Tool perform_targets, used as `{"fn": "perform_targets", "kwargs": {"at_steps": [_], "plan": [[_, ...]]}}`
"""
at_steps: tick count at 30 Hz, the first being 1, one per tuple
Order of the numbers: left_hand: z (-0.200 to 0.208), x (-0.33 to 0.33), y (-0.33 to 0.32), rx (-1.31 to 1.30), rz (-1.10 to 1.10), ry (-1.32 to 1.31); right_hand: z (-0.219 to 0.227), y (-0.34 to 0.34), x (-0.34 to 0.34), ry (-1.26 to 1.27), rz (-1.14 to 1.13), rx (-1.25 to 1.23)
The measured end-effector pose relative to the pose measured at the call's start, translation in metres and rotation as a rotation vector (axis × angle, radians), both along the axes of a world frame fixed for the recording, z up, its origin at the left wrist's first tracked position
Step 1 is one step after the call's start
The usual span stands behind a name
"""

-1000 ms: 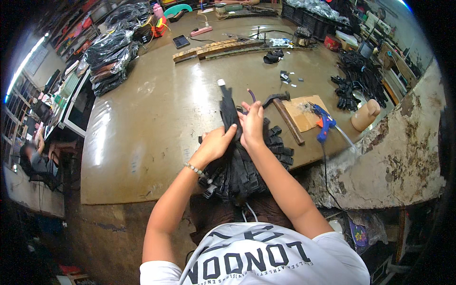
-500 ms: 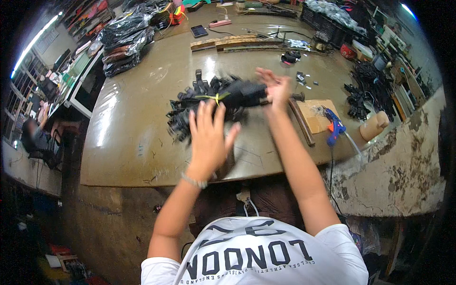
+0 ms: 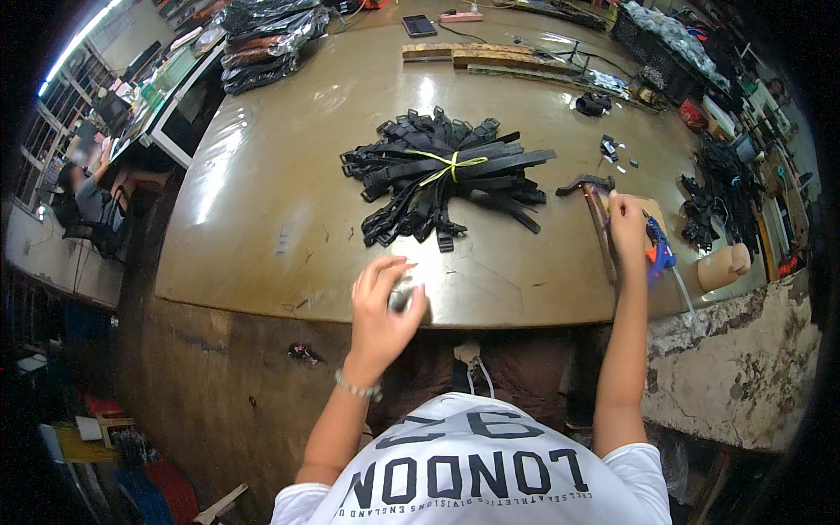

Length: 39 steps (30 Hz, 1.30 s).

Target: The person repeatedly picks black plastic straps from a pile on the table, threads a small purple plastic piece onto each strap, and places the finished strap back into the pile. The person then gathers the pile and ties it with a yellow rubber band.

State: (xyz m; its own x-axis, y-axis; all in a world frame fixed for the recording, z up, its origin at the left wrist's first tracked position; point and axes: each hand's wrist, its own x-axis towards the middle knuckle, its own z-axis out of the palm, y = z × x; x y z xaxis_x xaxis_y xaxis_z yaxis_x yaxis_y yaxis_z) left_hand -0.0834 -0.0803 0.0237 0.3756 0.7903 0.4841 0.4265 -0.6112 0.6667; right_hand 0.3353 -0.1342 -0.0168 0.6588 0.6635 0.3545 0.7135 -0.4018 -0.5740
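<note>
A bundle of black straps with plastic buckles (image 3: pixel 420 179) lies fanned out on the table, tied round its middle with a yellow-green tie (image 3: pixel 453 163). On the near side of it, my left hand (image 3: pixel 385 302) hovers by the table edge, fingers bent and apart, holding nothing. My right hand (image 3: pixel 625 226) is off to the right, its fingers curled together over a piece of cardboard (image 3: pixel 649 208); what they hold, if anything, is hidden. Beside that hand lies a hammer (image 3: pixel 599 232). A blue glue gun (image 3: pixel 661 249) lies just right of my wrist.
Wooden strips (image 3: pixel 490 57) and a dark tablet (image 3: pixel 419 26) lie at the back. More black straps (image 3: pixel 722 188) are heaped at the right, near a tan cylindrical roll (image 3: pixel 722 267). Plastic-wrapped stacks (image 3: pixel 271 44) stand at the far left. Another person (image 3: pixel 92 192) sits at a left-hand desk.
Both hands have come away from the strap bundle, which now rests on the table. My left hand drew back toward me; my right hand moved right to the cardboard. The view has shifted slightly.
</note>
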Motion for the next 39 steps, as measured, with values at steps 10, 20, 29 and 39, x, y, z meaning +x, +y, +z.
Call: {"fn": "perform_targets", "kwargs": {"at_steps": [10,20,29,39], "plan": [[-0.015,0.08,0.001,0.043,0.043,0.203,0.072,0.004,-0.153,0.745,0.53,0.593],[-0.013,0.031,0.025,-0.095,0.169,0.009,0.033,0.061,-0.188,0.768,0.723,0.26],[-0.011,0.034,0.05,-0.609,-0.137,-0.101,0.024,0.054,-0.195,0.395,0.832,0.416],[-0.013,0.018,0.056,0.125,0.177,0.094,0.03,0.055,-0.195,0.354,0.754,0.282]]}}
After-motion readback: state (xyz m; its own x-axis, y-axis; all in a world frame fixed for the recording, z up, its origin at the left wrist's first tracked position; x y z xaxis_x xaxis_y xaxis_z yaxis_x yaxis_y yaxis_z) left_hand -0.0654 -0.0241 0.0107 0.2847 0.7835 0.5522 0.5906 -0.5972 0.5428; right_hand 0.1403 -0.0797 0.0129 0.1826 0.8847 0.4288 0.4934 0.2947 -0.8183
